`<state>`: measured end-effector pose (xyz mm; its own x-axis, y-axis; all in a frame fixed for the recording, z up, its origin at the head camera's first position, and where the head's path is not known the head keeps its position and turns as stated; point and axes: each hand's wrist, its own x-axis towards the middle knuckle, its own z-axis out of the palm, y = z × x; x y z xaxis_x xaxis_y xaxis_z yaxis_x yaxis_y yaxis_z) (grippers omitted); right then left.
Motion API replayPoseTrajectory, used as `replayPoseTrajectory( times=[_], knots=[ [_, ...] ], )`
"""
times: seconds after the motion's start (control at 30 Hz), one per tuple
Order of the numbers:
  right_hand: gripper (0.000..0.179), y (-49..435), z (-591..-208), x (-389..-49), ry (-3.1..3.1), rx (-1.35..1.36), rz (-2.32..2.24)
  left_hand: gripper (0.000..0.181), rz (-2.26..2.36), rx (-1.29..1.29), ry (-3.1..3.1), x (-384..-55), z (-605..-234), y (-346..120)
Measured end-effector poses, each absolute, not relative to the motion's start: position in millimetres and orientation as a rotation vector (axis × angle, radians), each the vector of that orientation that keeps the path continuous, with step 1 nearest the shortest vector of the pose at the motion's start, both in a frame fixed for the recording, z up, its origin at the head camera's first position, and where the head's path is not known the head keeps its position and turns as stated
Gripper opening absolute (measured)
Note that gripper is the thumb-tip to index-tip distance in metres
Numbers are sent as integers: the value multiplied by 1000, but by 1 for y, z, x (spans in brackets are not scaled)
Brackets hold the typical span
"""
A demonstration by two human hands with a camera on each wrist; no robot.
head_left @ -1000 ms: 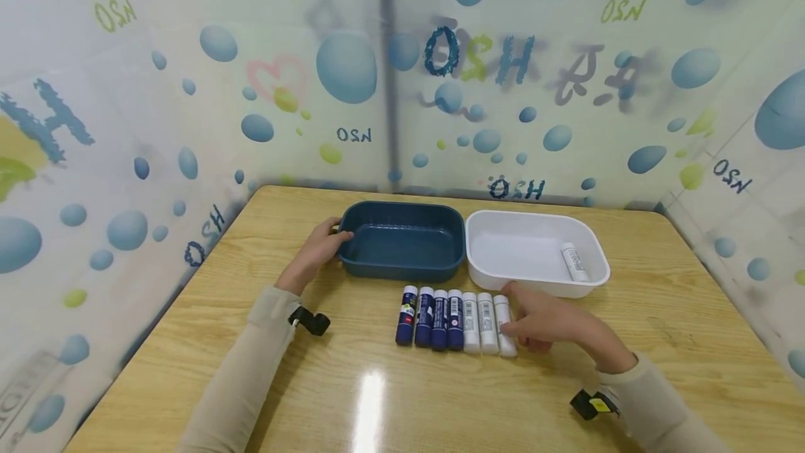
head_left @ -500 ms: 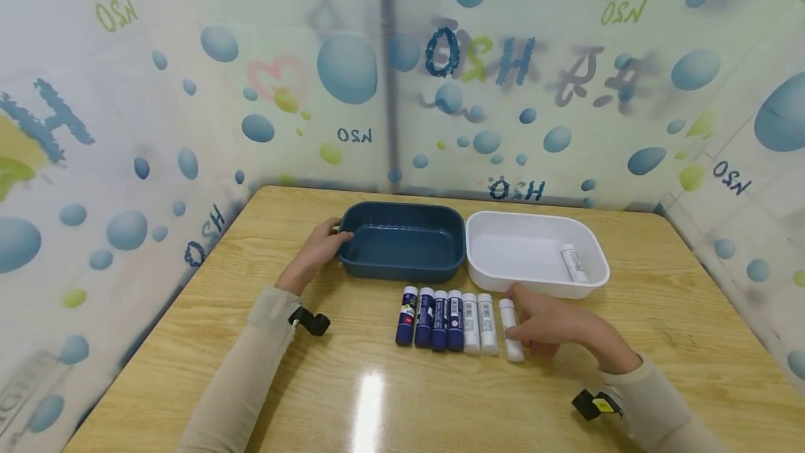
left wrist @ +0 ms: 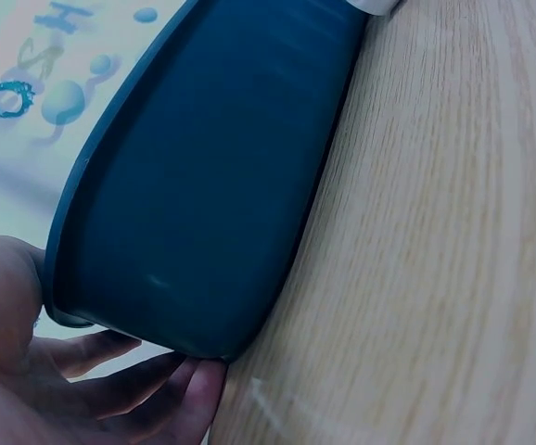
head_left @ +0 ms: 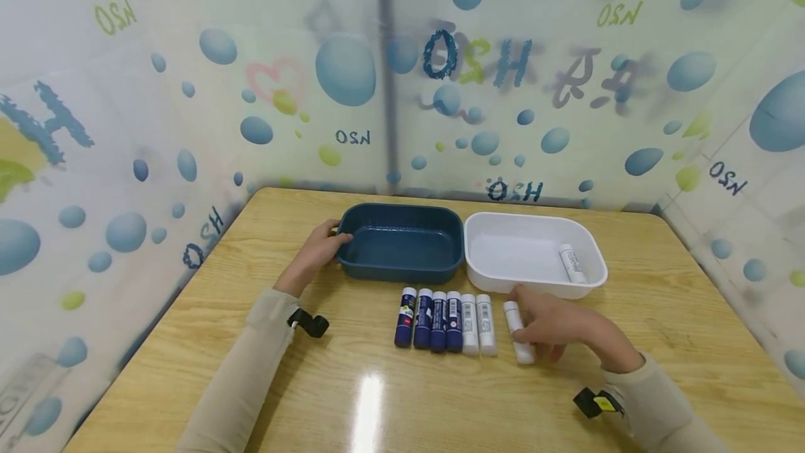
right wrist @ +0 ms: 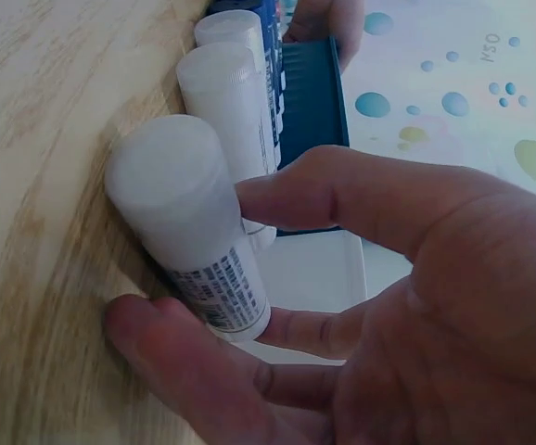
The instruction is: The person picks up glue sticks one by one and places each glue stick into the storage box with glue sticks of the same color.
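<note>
Right hand pinches a white tube; left hand grips the dark blue tray.
At the tabletop's point(head_left: 302, 383) middle, the right hand point(head_left: 556, 317) has thumb and fingers closed about the white tube point(right wrist: 180, 185), just right of two white tubes point(head_left: 477, 327) and four navy tubes point(head_left: 423, 324); whether it touches the wood is unclear. The left hand point(head_left: 319, 247) clasps the left end of the dark blue tray point(head_left: 402, 275), thumb over the rim, probably to steady it. Beside it, near the far edge, the white tray point(head_left: 516, 257) carries another white tube point(head_left: 572, 264); colour seems to govern the row's order. Barcode-like stripes show, but no brand is legible; the wall point(head_left: 277, 33) bears large letters O and H.
</note>
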<state>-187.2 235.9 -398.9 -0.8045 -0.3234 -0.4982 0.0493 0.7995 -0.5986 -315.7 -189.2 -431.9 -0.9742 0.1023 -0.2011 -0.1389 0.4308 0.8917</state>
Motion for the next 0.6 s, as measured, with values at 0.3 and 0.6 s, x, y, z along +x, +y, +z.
replayPoseTrajectory(
  times=[0.3,0.6],
  knots=[
    [61,239,-398,-188,2397,-203,-806,57,1558,-45,2462,-316,-432,-189],
    [61,240,-396,-187,2432,-198,-768,58,1568,-44,2442,-317,-433,-188]
  ],
)
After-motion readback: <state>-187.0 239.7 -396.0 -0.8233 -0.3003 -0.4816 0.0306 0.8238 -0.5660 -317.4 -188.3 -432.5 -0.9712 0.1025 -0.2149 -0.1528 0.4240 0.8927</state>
